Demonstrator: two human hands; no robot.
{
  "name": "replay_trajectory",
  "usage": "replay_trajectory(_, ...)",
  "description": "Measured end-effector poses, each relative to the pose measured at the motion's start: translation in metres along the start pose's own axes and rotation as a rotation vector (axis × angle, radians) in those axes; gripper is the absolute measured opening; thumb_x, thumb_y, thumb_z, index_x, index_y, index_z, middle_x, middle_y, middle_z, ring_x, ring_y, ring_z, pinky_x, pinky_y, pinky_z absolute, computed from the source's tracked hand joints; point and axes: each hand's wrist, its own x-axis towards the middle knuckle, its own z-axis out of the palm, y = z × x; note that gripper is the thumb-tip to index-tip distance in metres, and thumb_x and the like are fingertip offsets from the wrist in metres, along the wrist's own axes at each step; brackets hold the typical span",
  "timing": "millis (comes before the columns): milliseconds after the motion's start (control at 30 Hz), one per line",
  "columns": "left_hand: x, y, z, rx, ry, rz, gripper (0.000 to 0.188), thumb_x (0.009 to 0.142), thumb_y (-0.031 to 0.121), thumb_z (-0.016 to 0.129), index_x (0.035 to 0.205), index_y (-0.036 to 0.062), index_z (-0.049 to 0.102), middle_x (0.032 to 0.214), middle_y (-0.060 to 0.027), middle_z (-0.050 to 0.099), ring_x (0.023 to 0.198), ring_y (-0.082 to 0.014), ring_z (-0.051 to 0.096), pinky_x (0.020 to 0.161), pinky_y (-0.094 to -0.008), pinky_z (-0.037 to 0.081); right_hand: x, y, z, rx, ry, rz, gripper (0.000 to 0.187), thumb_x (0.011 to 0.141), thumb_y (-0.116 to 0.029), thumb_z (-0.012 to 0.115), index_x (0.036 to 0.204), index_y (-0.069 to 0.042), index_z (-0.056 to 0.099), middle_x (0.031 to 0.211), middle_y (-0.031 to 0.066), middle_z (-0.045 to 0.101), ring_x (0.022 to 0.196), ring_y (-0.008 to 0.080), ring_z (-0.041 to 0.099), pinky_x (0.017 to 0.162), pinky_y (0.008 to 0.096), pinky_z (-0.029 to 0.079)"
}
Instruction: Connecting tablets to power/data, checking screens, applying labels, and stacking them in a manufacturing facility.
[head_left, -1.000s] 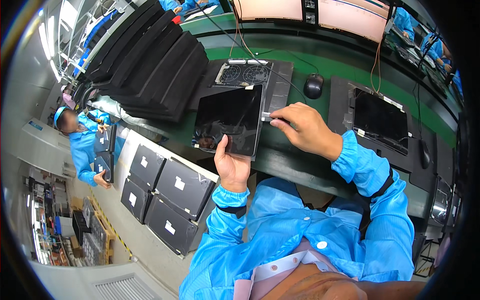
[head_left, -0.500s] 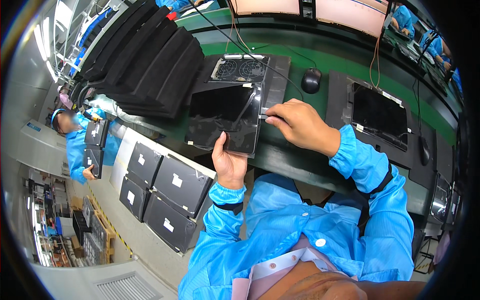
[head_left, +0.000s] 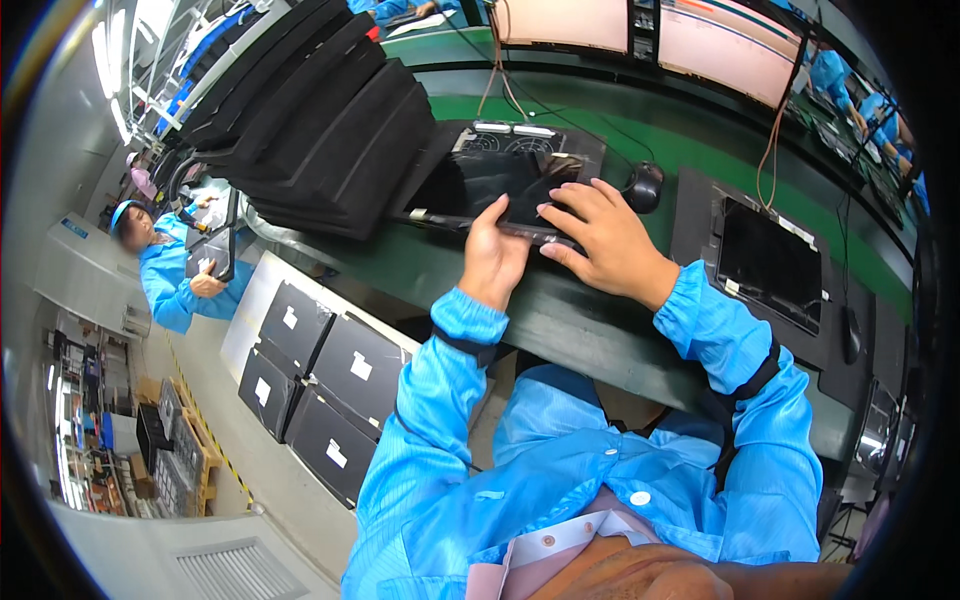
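A black glossy tablet-like screen (head_left: 470, 188) lies low over a dark mat, its near edge toward me. My left hand (head_left: 495, 258) grips that near edge, thumb on the glass and the other fingers hidden below. Over the right part of the screen rests my right hand (head_left: 608, 240), its fingers apart and stretched across the surface, thumb by the near edge. Behind the screen, a panel with round fan-like patterns (head_left: 510, 138) is partly covered.
Black foam trays (head_left: 320, 130) are piled high at left. A black mouse (head_left: 645, 186) and a second screen (head_left: 770, 260) on a mat lie to the right. Several dark cases (head_left: 358, 362) sit on a white surface at lower left. A co-worker (head_left: 165, 250) in blue holds dark panels.
The screen has tilted down from facing me to nearly flat on the mat. My right hand has left its right edge and spread over the glass. My view has shifted slightly.
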Motion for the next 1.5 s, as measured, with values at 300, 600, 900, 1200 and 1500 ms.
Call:
replay_trajectory(300, 0.051, 0.008, 0.007, -0.030, 0.009, -0.151, 0.044, 0.106, 0.033, 0.051, 0.131, -0.0028, 0.052, 0.127, -0.0211, 0.061, 0.117, -0.0328, 0.061, 0.103, -0.0484, 0.051, 0.004, 0.053, 0.045, -0.109, 0.046, -0.049, 0.030, 0.088, -0.014, 0.070, 0.117, -0.005, 0.070, 0.118, 0.0107, 0.068, 0.113, 0.0310, 0.063, 0.101, 0.0450, 0.048)
replay_trajectory(600, 0.007, 0.019, -0.056, 2.042, 0.348, 0.823, 0.073, 0.089, 0.048, 0.070, 0.137, -0.0042, 0.053, 0.140, -0.0301, 0.048, 0.130, -0.0425, 0.046, 0.110, -0.0550, 0.034, 0.002, 0.054, 0.067, -0.014, -0.080, -0.056, 0.030, 0.086, -0.011, 0.070, 0.114, -0.003, 0.069, 0.120, 0.0136, 0.066, 0.114, 0.0330, 0.063, 0.093, 0.0418, 0.054)
replay_trajectory(900, -0.013, 0.006, -0.070, 1.778, 0.376, 0.794, 0.075, 0.088, 0.034, 0.074, 0.145, -0.0066, 0.045, 0.154, -0.0330, 0.035, 0.147, -0.0466, 0.029, 0.124, -0.0532, 0.019, -0.005, 0.008, 0.024, -0.018, -0.289, 0.103, 0.021, 0.088, -0.011, 0.070, 0.105, -0.002, 0.066, 0.112, 0.0174, 0.064, 0.104, 0.0377, 0.063, 0.086, 0.0437, 0.054)
replay_trajectory(1200, -0.229, 0.015, -0.076, 1.614, 0.423, 0.925, 0.025, 0.086, 0.006, 0.073, 0.111, 0.0028, 0.070, 0.127, -0.0161, 0.065, 0.123, -0.0342, 0.061, 0.104, -0.0416, 0.049, -0.083, -0.046, -0.097, -0.294, -0.959, 0.028, 0.038, 0.062, -0.013, 0.075, 0.095, 0.002, 0.065, 0.107, 0.0191, 0.059, 0.113, 0.0360, 0.056, 0.098, 0.0476, 0.046)
replay_trajectory(1500, -0.430, 0.058, -0.164, 2.319, 1.105, 0.023, 0.109, 0.064, 0.067, 0.085, 0.147, 0.0038, 0.051, 0.159, -0.0269, 0.032, 0.154, -0.0396, 0.020, 0.118, -0.0711, -0.001, -0.104, -0.042, -0.065, 0.293, -0.661, 0.220, 0.024, 0.081, 0.002, 0.069, 0.104, 0.004, 0.062, 0.101, 0.0218, 0.065, 0.094, 0.0403, 0.066, 0.090, 0.0448, 0.052)
